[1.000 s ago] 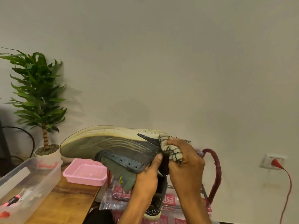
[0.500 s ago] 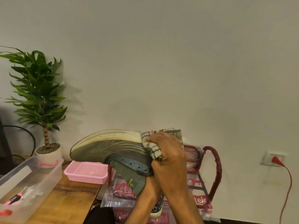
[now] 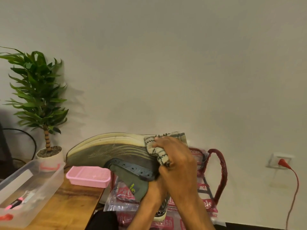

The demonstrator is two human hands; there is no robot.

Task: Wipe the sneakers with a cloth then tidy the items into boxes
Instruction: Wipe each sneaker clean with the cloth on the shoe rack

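A grey-green sneaker (image 3: 106, 151) with a cream sole is held up sole-upward in front of the wall, its toe pointing left. My right hand (image 3: 176, 161) grips a cream checked cloth (image 3: 156, 149) and presses it on the sole near the heel. My left hand (image 3: 154, 188) holds the sneaker from below at its collar and is mostly hidden behind the right forearm. A second sneaker (image 3: 160, 213) peeks out low down beneath my arms.
A wooden table (image 3: 66, 206) at lower left carries a clear plastic box (image 3: 31, 183) with small items and a pink tray (image 3: 88, 177). A potted plant (image 3: 39, 100) stands behind. Plastic bags with red print (image 3: 206, 205) and a red frame (image 3: 221, 171) sit below. A red plug (image 3: 282, 162) is in the wall socket.
The cloth in my right hand slid left along the sole from the heel end. The sneaker shifted slightly to the right and my right hand now covers my left.
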